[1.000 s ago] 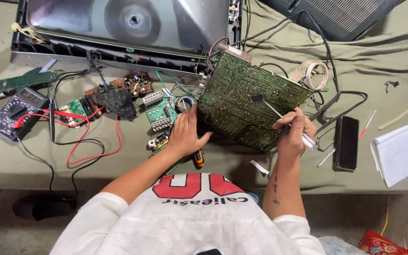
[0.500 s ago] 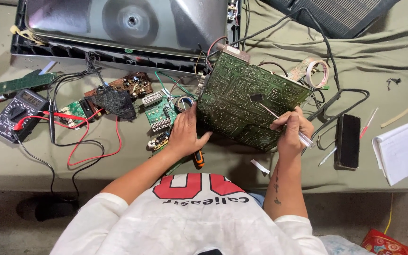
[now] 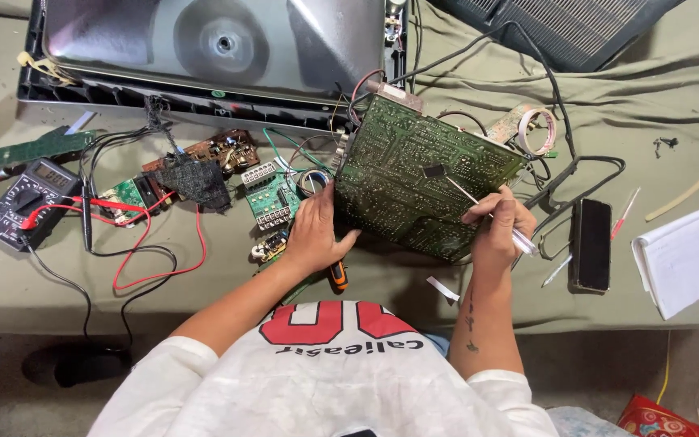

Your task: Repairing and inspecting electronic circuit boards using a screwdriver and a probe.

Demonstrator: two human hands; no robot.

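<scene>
A large green circuit board [image 3: 414, 182] is tilted up on the cloth-covered table, solder side toward me. My left hand [image 3: 315, 235] grips its lower left edge and steadies it. My right hand [image 3: 497, 228] holds a thin brush [image 3: 479, 206] whose dark tip rests on the middle of the board. An orange-handled tool [image 3: 337, 277] lies under my left wrist.
A grey multimeter [image 3: 24, 202] with red and black leads lies at the left, beside several small circuit boards [image 3: 273, 198]. A television chassis [image 3: 220, 57] fills the back. A black phone [image 3: 590, 244], a white notepad [image 3: 684, 260] and a tape roll [image 3: 538, 129] lie at the right.
The brush tip has shifted slightly across the board's middle. My left hand keeps the same hold on the board.
</scene>
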